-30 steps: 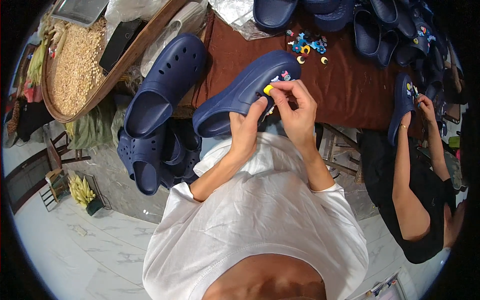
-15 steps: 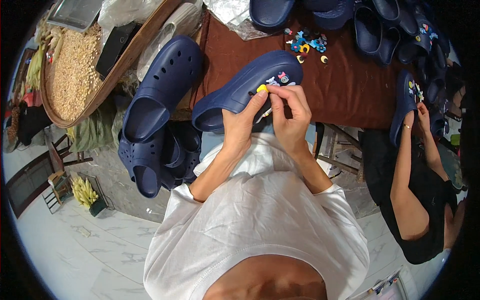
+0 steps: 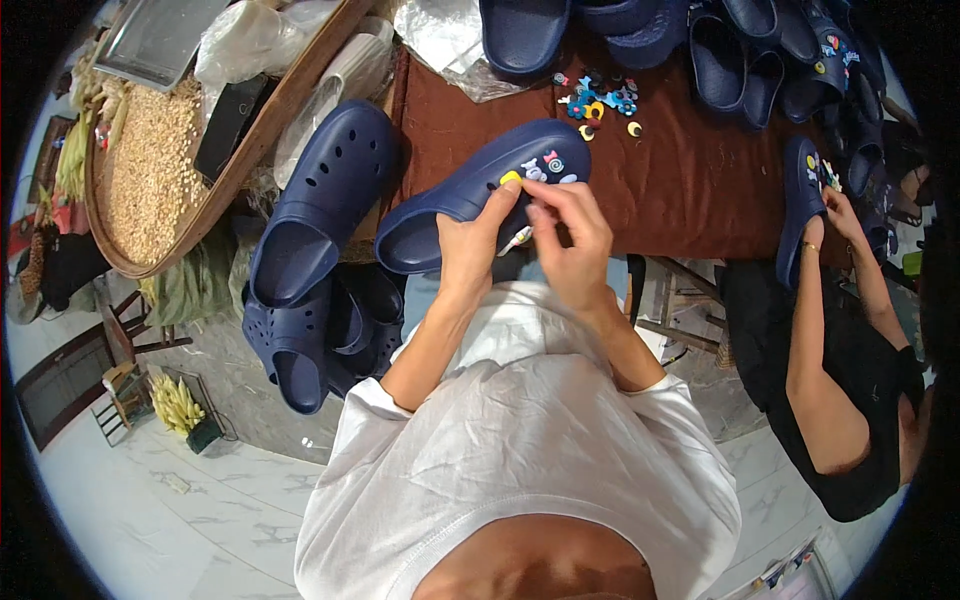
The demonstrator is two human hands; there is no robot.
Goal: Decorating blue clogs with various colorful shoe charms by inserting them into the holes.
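A navy clog (image 3: 450,190) lies tilted in front of me at the table's near edge. My left hand (image 3: 468,240) grips its side, the fingers hidden in the shoe opening and the thumb on a yellow shoe charm (image 3: 511,177). Beside that thumb, the index fingertip of my right hand (image 3: 572,235) touches the clog next to the charm. Its other fingers are curled, and whatever they pinch is hidden. Several pink, white and pale blue charms (image 3: 548,165) sit on the clog's toe. A small white piece (image 3: 515,240) shows below, between my hands.
Loose charms (image 3: 605,98) lie on the brown cloth (image 3: 690,190). Another navy clog (image 3: 335,185) stands at left, with more clogs (image 3: 300,345) below. A large tray (image 3: 125,265) holds pale grains. At right, a person's hands (image 3: 825,220) hold a decorated clog (image 3: 795,200).
The clog and both my hands have shifted slightly left and down in view, along with the table scene. My right fingertips have moved a little off the top of the yellow charm.
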